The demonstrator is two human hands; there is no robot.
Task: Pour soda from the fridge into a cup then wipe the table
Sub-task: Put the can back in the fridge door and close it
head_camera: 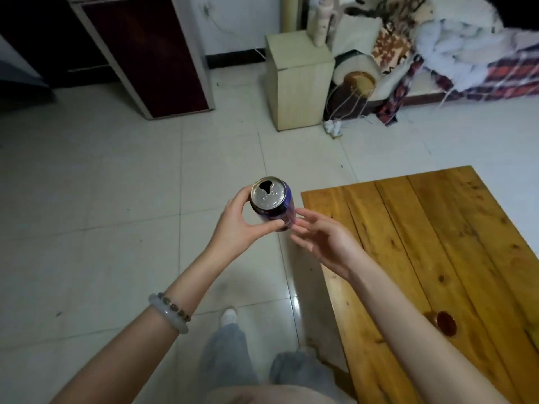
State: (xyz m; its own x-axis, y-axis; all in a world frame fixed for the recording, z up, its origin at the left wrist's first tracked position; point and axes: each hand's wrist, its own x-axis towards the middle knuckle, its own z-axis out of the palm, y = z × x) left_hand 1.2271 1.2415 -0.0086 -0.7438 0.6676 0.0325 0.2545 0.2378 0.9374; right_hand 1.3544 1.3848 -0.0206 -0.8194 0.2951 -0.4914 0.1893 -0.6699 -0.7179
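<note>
Your left hand [233, 225] holds the opened soda can [272, 204] upright in the air over the tiled floor [116, 185], just off the far left corner of the worktop [437, 243], with its fingers [244, 194] and thumb curled round the can's body. Your right hand [323, 240] is slack, fingers [309, 217] spread and loosely straight. Their tips are right at the can's lower side, though you cannot tell if they touch it. The cup [444, 323], dark liquid in it, stands on the worktop near its left edge, just beside your right forearm, which crosses above that edge. Beyond the worktop's far end a small pale cabinet [300, 83] stands against the wall, a white power strip [332, 128] at its foot, and a bed [466, 53] heaped with blankets beside it. Far left of the worktop is a dark red cabinet [145, 53].
</note>
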